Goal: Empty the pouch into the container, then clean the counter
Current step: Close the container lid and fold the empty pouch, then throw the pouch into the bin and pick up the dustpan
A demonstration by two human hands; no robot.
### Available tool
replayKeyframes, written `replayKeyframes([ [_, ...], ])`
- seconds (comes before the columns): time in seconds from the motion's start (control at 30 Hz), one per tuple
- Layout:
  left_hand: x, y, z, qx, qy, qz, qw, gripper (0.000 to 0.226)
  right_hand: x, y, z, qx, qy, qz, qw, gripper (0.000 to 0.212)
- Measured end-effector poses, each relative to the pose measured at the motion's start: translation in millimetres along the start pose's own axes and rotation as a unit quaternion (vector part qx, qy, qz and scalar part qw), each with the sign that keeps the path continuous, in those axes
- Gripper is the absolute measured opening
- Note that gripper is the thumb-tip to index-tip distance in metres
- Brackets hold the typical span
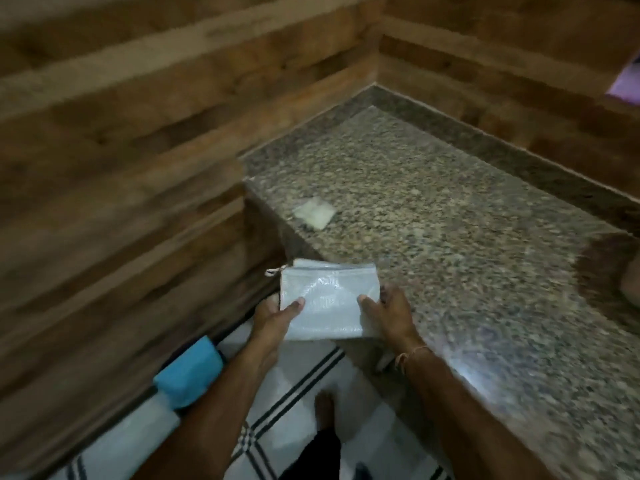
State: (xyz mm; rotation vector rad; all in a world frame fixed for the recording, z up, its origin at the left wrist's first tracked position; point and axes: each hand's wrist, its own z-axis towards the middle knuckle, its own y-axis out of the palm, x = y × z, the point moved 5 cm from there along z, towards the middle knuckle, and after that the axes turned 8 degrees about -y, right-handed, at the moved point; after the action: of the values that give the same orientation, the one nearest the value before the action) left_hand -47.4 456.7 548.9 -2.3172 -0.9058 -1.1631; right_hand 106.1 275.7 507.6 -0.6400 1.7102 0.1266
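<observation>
Granite counter (450, 220), speckled grey-brown, runs from your right into a corner of the wood wall (121, 133). You hold the pouch (327, 299), pale and mesh-like, flat over the counter's near left corner. Zip edge points away from you, pull tab at the far left. Left hand (273, 318) pinches the near left side, thumb on top, fingers tucked under. Right hand (388, 317) grips the near right side the same way; a thread band (410, 355) circles that wrist. On the counter beyond the pouch lies a small pale packet (314, 213), well apart from it. Blue block (188, 372) sits low by the wall on your left. Striped floor (304, 375) and a bare foot (325, 407) show below. Purple scrap (625, 84) far right, blurred.
</observation>
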Motion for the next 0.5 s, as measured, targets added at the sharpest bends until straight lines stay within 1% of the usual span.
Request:
replayKeyframes([
  [0.1, -28.4, -66.1, -20.6, 0.073, -0.014, -0.036, 0.997, 0.029, -18.3, 60.9, -29.6, -0.060, -0.041, -0.071, 0.995, 0.037],
  [0.2, -63.0, -131.6, -34.0, 0.125, -0.051, -0.065, 0.989, 0.028, -30.6, 117.3, -55.5, -0.117, -0.093, -0.119, 0.982, 0.040],
  [0.27, -85.4, -174.1, -40.5, 0.161, -0.079, -0.094, 0.979, 0.028, -37.1, 155.5, -68.8, -0.159, -0.118, -0.148, 0.969, 0.038],
  [0.37, -116.1, -231.5, -49.8, 0.209, -0.103, -0.161, 0.959, 0.033, -30.8, 214.4, -83.2, -0.219, -0.113, -0.188, 0.951, 0.031],
  [0.43, -141.4, -277.2, -50.4, 0.245, -0.132, -0.206, 0.938, 0.033, -18.7, 265.6, -93.3, -0.252, -0.099, -0.205, 0.941, 0.036],
  [0.5, -167.9, -318.6, -49.1, 0.281, -0.164, -0.242, 0.914, 0.029, -2.6, 312.5, -105.4, -0.272, -0.086, -0.228, 0.931, 0.036],
])
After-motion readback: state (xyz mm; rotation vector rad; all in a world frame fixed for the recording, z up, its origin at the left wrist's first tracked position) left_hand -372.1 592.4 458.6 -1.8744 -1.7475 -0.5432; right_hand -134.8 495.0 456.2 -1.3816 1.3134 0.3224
